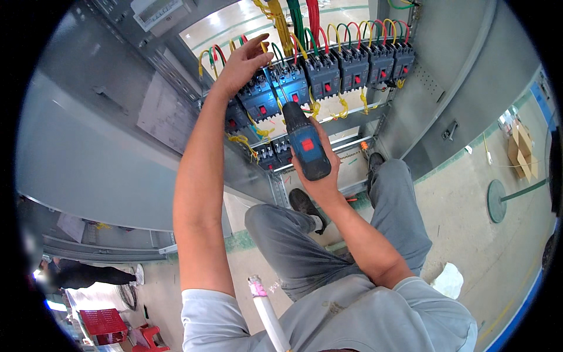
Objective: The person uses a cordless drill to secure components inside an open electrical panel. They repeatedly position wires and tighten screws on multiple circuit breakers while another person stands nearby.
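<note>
My right hand (321,176) grips a blue and black cordless drill (305,141), its tip pointed at a dark circuit breaker (288,79) in a row of several breakers inside an open grey electrical cabinet. My left hand (241,61) rests on the top of the breakers at the left end of the row, fingers among yellow, green and red wires (296,23). A lower row of smaller breakers (272,155) sits just left of the drill body.
The grey cabinet door (88,135) stands open on the left. My knees and dark shoes (305,205) are below the cabinet. A white rolled tube (267,314) sticks up near my chest. Cardboard boxes (521,149) lie at right; a red crate (104,322) and another person at lower left.
</note>
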The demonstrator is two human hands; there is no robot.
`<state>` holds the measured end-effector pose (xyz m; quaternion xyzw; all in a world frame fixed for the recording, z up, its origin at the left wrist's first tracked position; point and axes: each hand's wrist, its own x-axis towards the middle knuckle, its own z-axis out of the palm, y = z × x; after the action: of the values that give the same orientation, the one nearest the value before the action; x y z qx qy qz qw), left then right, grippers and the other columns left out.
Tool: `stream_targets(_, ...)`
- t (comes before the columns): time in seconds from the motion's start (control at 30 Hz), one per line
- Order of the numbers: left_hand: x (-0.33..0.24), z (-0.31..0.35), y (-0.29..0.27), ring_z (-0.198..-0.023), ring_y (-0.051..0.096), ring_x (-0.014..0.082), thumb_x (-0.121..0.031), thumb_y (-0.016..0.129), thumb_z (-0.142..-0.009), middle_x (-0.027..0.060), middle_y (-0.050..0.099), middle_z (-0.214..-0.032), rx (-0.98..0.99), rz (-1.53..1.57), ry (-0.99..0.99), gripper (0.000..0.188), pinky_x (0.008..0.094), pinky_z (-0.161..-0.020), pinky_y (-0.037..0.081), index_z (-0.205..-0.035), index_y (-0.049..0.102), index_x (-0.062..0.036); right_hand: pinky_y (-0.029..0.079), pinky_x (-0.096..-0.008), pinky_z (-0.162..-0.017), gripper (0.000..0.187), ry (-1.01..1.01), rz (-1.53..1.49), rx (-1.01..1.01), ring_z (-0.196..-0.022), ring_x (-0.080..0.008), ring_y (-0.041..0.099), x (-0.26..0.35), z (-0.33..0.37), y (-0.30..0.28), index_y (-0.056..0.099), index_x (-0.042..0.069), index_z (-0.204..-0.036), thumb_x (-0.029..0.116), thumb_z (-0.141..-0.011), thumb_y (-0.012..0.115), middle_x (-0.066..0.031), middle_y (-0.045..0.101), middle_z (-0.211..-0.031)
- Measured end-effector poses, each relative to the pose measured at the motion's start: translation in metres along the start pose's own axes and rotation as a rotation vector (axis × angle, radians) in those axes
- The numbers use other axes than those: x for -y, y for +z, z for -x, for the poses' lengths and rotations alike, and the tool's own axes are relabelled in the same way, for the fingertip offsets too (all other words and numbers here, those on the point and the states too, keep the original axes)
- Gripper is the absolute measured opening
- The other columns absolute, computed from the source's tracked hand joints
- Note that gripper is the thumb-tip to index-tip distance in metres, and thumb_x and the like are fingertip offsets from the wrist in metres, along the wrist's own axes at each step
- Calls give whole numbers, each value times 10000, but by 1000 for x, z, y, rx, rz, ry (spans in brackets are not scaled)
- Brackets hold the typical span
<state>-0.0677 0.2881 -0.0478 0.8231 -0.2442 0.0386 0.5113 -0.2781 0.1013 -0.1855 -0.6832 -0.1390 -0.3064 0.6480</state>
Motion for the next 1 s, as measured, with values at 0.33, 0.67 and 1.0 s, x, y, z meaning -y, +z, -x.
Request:
stream_targets(0.33,-7,5,2,-1366,568,228,-282,769,-975,154,595,-1498,6,-52,26,721,352,-1134,442,-1566,459,-11,566,-344,-889,784,-13,8,19,-1004,-230,748,-7,3,-10,458,17,-1551,32,-847,801,-173,735,-1203)
stream_targets(0.67,-7,6,2,-1219,636,173,-268,773,-968,117,672,-1377,9,-102,28,620,324,-1093,468,-1474,567,25,559,-343,-909,823,-18,14,30,-1043,-241,743,-15,6,-14,444,4,-1560,16,-822,808,-192,706,-1292)
stream_targets(1.0,-6,6,-1,-1205,642,170,-249,771,-966,118,673,-1375,17,-114,2,608,326,-1085,483,-1473,570,20,564,-360,-906,834,-6,7,58,-1069,-288,751,-3,-1,-15,448,22,-1560,23,-809,811,-215,699,-1296)
